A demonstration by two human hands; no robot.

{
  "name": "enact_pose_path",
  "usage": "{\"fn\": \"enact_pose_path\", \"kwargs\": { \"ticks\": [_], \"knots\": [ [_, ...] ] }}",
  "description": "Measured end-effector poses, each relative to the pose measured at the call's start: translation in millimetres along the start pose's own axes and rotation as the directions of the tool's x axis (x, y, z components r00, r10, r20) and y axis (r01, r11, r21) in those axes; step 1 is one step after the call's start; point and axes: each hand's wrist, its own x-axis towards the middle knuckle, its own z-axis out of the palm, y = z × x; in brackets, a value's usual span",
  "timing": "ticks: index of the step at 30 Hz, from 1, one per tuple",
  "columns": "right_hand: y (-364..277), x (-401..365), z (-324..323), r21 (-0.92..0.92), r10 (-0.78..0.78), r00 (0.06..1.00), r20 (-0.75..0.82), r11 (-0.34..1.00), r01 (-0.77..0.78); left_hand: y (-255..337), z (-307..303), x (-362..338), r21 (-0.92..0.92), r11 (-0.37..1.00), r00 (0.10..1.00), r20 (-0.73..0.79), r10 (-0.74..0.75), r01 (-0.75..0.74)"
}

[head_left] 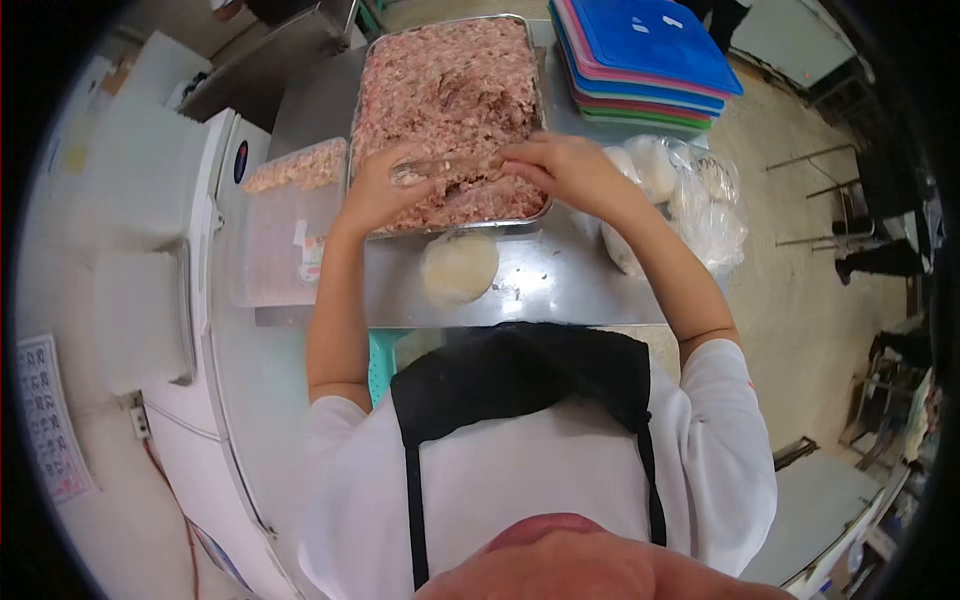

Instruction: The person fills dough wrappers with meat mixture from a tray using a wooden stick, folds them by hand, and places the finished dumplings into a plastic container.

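Shiny surface [590, 300] holds one big tray [480, 227] of meat [440, 70]. Our left hand [385, 188] and right hand [568, 168] curl over it; we can't tell their grip. One pale round [460, 268] sits nearer us, one box [270, 255] left, one lid pile [650, 45] ahead right.

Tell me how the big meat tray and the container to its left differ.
The tray is shiny metal; the container is see-through plastic. The tray is spread nearly full with minced meat, while the container holds pale pieces only toward its far end. Both hands work at the tray, and none is at the container. Both are roughly rectangular.
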Motion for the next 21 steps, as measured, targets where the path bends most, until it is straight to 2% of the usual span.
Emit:
{"fn": "enact_pose_path", "kwargs": {
  "ticks": [3,6,9,12,15,16,18,20,21],
  "knots": [
    [-35.2,-9.2,-2.2,-0.063,0.016,0.985,-0.172,0.998,-0.027,-14.9,-3.3,-2.0,-0.255,0.954,0.988,0.049,-0.148,0.156],
    [-40.1,-10.2,14.4,-0.093,0.045,0.988,-0.148,0.994,-0.059,-1.9,-17.8,-1.7,-0.077,0.996,0.994,0.097,-0.045,0.053],
    [-52.3,-10.5,-6.2,-0.131,0.089,0.978,-0.189,0.985,-0.115,-22.1,-17.8,-14.1,-0.049,0.998,0.995,-0.094,0.045,-0.050],
    [-82.0,-5.0,6.0,-0.021,0.063,0.977,-0.205,0.997,-0.069,-38.4,-35.1,-21.2,-0.066,0.995,0.997,0.005,0.073,-0.072],
    [-97.5,9.7,43.7,0.060,0.093,0.987,-0.134,0.995,-0.085,-50.6,-57.3,-30.8,-0.338,0.938,0.993,0.111,-0.043,0.078],
    [-100.2,15.5,54.2,0.090,0.116,0.988,-0.098,0.990,-0.107,-57.6,-64.4,-34.6,-0.338,0.936,0.994,0.077,-0.073,0.095],
    [-102.5,22.7,63.9,0.121,0.127,0.981,-0.144,0.986,-0.110,-76.3,-79.4,-44.4,-0.342,0.930,0.990,0.006,-0.140,0.134],
    [-109.6,21.7,70.6,0.131,0.195,0.961,-0.196,0.976,-0.172,-96.6,-105.5,-55.1,-0.152,0.988,1.000,-0.026,-0.002,-0.002],
    [-111.3,17.5,76.0,0.204,0.250,0.943,-0.221,0.957,-0.206,-108.5,-120.1,-60.0,-0.054,0.996,0.997,-0.031,0.070,-0.072]
  ]
}}
